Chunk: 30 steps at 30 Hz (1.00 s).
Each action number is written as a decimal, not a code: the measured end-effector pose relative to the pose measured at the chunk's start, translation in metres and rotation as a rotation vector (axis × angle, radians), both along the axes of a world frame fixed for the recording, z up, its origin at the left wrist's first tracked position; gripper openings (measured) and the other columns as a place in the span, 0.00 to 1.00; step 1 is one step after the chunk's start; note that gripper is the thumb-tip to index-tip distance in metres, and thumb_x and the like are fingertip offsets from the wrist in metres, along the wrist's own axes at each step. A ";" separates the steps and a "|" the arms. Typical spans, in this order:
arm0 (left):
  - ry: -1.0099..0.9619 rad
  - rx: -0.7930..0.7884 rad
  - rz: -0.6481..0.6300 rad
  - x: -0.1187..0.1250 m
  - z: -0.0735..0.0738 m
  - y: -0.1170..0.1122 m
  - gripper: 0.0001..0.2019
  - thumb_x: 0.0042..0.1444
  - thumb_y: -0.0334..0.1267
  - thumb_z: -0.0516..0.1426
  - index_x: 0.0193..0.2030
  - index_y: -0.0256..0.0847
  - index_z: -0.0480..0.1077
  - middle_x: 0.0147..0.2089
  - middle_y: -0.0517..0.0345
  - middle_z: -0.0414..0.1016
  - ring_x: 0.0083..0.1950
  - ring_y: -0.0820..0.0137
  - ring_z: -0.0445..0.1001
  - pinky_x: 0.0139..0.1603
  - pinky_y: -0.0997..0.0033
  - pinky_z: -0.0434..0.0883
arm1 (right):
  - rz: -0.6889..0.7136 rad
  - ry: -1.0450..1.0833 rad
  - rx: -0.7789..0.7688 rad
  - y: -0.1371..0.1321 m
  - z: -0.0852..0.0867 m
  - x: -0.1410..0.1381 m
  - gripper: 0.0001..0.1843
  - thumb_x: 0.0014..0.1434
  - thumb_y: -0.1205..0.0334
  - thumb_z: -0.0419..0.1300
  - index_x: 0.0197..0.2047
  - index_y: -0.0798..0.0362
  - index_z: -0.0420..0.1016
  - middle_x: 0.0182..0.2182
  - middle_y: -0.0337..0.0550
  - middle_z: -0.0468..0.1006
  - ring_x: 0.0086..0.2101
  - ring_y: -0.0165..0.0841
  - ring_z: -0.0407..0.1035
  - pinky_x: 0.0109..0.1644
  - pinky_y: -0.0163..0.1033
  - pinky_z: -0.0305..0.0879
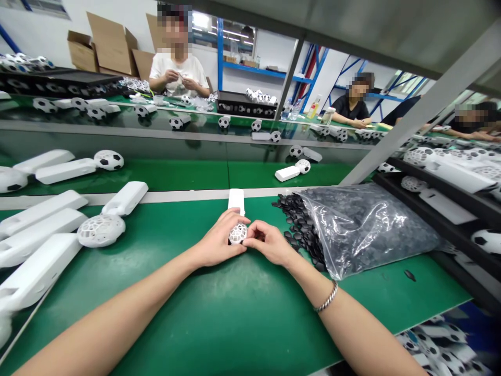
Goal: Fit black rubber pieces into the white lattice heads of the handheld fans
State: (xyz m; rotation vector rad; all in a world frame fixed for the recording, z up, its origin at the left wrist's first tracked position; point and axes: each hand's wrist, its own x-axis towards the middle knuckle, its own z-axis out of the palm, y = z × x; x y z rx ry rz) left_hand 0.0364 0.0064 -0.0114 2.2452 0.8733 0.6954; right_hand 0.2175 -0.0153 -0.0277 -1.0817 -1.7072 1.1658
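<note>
My left hand [219,238] and my right hand [267,243] meet at the middle of the green bench mat [219,313]. Between their fingers they hold a small white lattice ball shell [238,234] with hexagonal openings. A white plastic handle-shaped body [236,201] stands just beyond it, partly hidden behind my left fingers, and I cannot tell if it joins the shell. To the right of my right hand lies a heap of small black pentagon-like pieces [298,227], spilling from a clear plastic bag [366,230].
Several white handles and lattice balls [100,230] lie at the left. Black shelves [442,203] with more parts stand at the right. Beyond a raised glossy shelf [176,125], co-workers [178,73] sit working. A grey metal strut [415,125] crosses the upper right.
</note>
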 end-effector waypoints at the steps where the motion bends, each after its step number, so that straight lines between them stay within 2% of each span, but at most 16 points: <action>1: 0.002 -0.008 0.002 0.000 0.000 0.000 0.23 0.45 0.32 0.56 0.50 0.44 0.59 0.56 0.52 0.60 0.65 0.58 0.45 0.63 0.53 0.51 | 0.011 0.008 -0.015 0.000 0.001 0.000 0.10 0.51 0.61 0.62 0.28 0.54 0.64 0.26 0.35 0.65 0.27 0.27 0.60 0.32 0.32 0.59; 5: 0.021 0.003 0.011 0.003 0.002 -0.002 0.22 0.45 0.31 0.55 0.50 0.44 0.60 0.55 0.53 0.61 0.65 0.58 0.46 0.62 0.54 0.52 | 0.016 0.017 -0.056 0.002 0.004 -0.002 0.10 0.50 0.61 0.62 0.28 0.54 0.63 0.25 0.34 0.65 0.26 0.26 0.60 0.31 0.32 0.59; 8: 0.017 0.038 0.019 0.005 0.003 -0.002 0.20 0.45 0.30 0.54 0.47 0.44 0.61 0.52 0.54 0.62 0.64 0.59 0.47 0.62 0.55 0.53 | 0.006 -0.063 -0.073 0.002 0.010 0.001 0.10 0.51 0.61 0.61 0.28 0.54 0.63 0.24 0.33 0.65 0.25 0.26 0.60 0.29 0.31 0.58; 10: 0.016 0.045 0.006 0.005 0.002 -0.002 0.22 0.46 0.30 0.54 0.50 0.44 0.59 0.54 0.54 0.60 0.64 0.60 0.46 0.63 0.57 0.52 | 0.004 -0.232 -0.065 0.000 0.017 0.008 0.10 0.53 0.60 0.61 0.28 0.54 0.63 0.23 0.34 0.66 0.24 0.26 0.60 0.28 0.31 0.57; 12: 0.039 0.031 0.043 0.004 0.000 -0.001 0.26 0.45 0.34 0.57 0.53 0.43 0.57 0.57 0.51 0.55 0.64 0.58 0.46 0.63 0.54 0.52 | -0.034 -0.494 -0.003 -0.003 0.025 0.018 0.10 0.51 0.59 0.63 0.29 0.53 0.66 0.25 0.36 0.67 0.25 0.28 0.61 0.29 0.32 0.57; 14: 0.080 0.003 0.164 0.002 -0.003 0.001 0.32 0.40 0.42 0.62 0.54 0.44 0.57 0.57 0.49 0.49 0.62 0.53 0.47 0.60 0.49 0.53 | -0.110 -0.752 0.061 -0.006 0.030 0.028 0.11 0.47 0.61 0.66 0.31 0.53 0.68 0.29 0.38 0.68 0.28 0.30 0.63 0.30 0.34 0.57; 16: 0.088 -0.024 0.266 -0.001 -0.005 0.004 0.34 0.37 0.46 0.64 0.52 0.45 0.59 0.55 0.50 0.49 0.59 0.52 0.50 0.59 0.48 0.55 | -0.143 -0.879 0.064 -0.008 0.031 0.036 0.11 0.46 0.66 0.66 0.32 0.52 0.69 0.30 0.40 0.69 0.29 0.31 0.64 0.31 0.35 0.58; 18: 0.047 -0.060 0.239 -0.004 -0.004 0.008 0.30 0.40 0.43 0.62 0.52 0.46 0.60 0.52 0.52 0.51 0.57 0.57 0.54 0.59 0.52 0.56 | -0.121 -0.879 0.041 -0.007 0.028 0.039 0.07 0.49 0.70 0.63 0.31 0.52 0.69 0.29 0.40 0.70 0.29 0.31 0.65 0.31 0.34 0.59; 20: 0.011 -0.122 0.106 -0.009 0.000 0.011 0.28 0.44 0.36 0.60 0.54 0.47 0.58 0.51 0.54 0.53 0.56 0.62 0.57 0.60 0.57 0.56 | -0.099 -0.832 0.045 -0.004 0.025 0.039 0.06 0.50 0.73 0.61 0.29 0.53 0.70 0.27 0.40 0.71 0.29 0.31 0.66 0.32 0.34 0.60; 23: 0.015 -0.211 -0.056 -0.013 0.006 0.013 0.28 0.44 0.30 0.57 0.54 0.49 0.58 0.53 0.56 0.54 0.57 0.65 0.58 0.60 0.60 0.56 | -0.115 -0.771 0.075 -0.001 0.024 0.036 0.07 0.51 0.75 0.60 0.31 0.54 0.72 0.29 0.41 0.72 0.30 0.31 0.67 0.35 0.35 0.63; 25: 0.017 -0.224 -0.055 -0.012 0.008 0.011 0.27 0.44 0.31 0.57 0.53 0.48 0.59 0.53 0.57 0.55 0.56 0.64 0.59 0.59 0.60 0.57 | -0.108 -0.725 0.114 -0.001 0.026 0.034 0.09 0.51 0.76 0.59 0.33 0.54 0.73 0.31 0.42 0.72 0.31 0.32 0.68 0.37 0.36 0.63; 28: 0.001 -0.206 0.017 -0.008 0.007 0.009 0.24 0.44 0.35 0.59 0.50 0.46 0.61 0.51 0.56 0.57 0.55 0.64 0.60 0.58 0.59 0.58 | -0.066 -0.625 0.223 -0.003 0.031 0.030 0.10 0.54 0.75 0.57 0.37 0.53 0.74 0.34 0.42 0.72 0.36 0.33 0.67 0.41 0.39 0.64; 30: -0.013 -0.190 0.006 -0.007 0.005 0.009 0.22 0.45 0.35 0.58 0.50 0.46 0.61 0.50 0.56 0.57 0.54 0.64 0.61 0.58 0.60 0.59 | -0.036 -0.538 0.277 -0.004 0.032 0.027 0.11 0.56 0.74 0.56 0.40 0.51 0.74 0.35 0.43 0.71 0.37 0.33 0.67 0.42 0.39 0.64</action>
